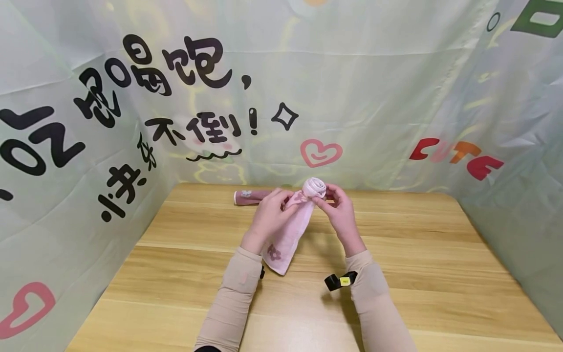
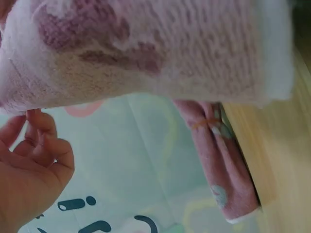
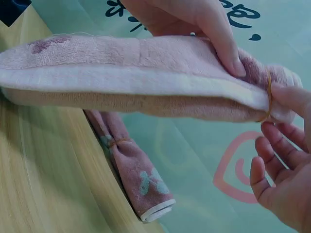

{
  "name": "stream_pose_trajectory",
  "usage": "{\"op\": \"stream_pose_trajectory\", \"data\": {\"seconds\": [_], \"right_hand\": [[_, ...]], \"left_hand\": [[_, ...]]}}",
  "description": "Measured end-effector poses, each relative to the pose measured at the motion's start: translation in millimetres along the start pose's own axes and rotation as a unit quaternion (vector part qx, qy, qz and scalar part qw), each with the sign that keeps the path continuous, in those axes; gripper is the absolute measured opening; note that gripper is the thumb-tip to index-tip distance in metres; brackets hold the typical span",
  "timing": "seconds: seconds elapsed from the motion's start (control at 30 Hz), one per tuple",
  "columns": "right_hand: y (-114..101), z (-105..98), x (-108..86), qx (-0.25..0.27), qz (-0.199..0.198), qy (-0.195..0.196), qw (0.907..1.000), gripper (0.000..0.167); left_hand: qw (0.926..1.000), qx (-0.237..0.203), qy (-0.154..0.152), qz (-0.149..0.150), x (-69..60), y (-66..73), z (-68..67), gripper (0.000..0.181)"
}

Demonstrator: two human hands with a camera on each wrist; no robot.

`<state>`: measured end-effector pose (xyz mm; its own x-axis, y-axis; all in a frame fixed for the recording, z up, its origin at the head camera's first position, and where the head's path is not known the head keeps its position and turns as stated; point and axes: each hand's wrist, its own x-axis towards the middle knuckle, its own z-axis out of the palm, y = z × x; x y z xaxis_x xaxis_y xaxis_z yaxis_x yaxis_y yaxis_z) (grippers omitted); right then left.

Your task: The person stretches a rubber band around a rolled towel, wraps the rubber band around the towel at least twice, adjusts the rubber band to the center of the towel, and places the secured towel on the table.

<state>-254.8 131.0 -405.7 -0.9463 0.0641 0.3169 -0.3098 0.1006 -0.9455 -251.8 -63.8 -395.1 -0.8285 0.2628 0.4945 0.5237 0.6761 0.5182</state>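
Note:
A light pink towel (image 1: pixel 292 234), rolled up with darker flower patches, is held up above the table, its coiled end (image 1: pixel 314 187) on top. Close to that end a thin rubber band (image 3: pixel 269 97) circles it. My left hand (image 1: pixel 271 215) holds the towel just below the band, thumb and fingers on its side. With thumb and fingertips my right hand (image 1: pixel 340 215) pinches the towel at the band, as the right wrist view shows. Lower down, the towel's white-edged end (image 2: pixel 274 53) hangs free.
Behind my left hand, a darker pink rolled towel (image 1: pixel 248 197) with a band round its middle lies near the back edge of the wooden table (image 1: pixel 184 283). Printed fabric walls (image 1: pixel 369 98) enclose the back and sides. A black strap (image 1: pixel 336 282) sits at my right wrist.

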Motion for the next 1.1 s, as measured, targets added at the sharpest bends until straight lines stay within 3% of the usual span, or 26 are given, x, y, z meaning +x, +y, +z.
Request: {"op": "stream_pose_trajectory", "data": {"seconds": [0.17,0.3,0.47,0.7,0.9,1.1], "right_hand": [[-2,2,-0.6,-0.036,0.007,-0.001,0.9993,0.04],[-4,3,-1.5,-0.079,0.001,-0.015,0.9968,0.038],[-9,4,-3.8,-0.157,-0.019,-0.045,0.9864,0.033],[-14,7,-6.3,-0.2,-0.013,-0.05,0.9784,0.036],[-14,8,-6.0,-0.205,0.01,-0.067,0.9765,0.039],[-13,7,-6.6,-0.214,0.005,-0.064,0.9748,0.034]], "left_hand": [[0.9995,-0.014,0.005,-0.027,0.7,2.4,5.0,0.021],[0.9968,-0.039,0.01,-0.069,1.5,1.1,9.0,0.017],[0.9881,-0.098,0.018,-0.117,2.3,0.7,12.1,0.017],[0.9766,-0.155,0.006,-0.149,2.7,1.6,18.3,0.019],[0.9713,-0.184,-0.017,-0.149,3.1,0.9,21.5,0.021],[0.9856,-0.123,-0.023,-0.114,2.2,-0.1,19.8,0.037]]}}
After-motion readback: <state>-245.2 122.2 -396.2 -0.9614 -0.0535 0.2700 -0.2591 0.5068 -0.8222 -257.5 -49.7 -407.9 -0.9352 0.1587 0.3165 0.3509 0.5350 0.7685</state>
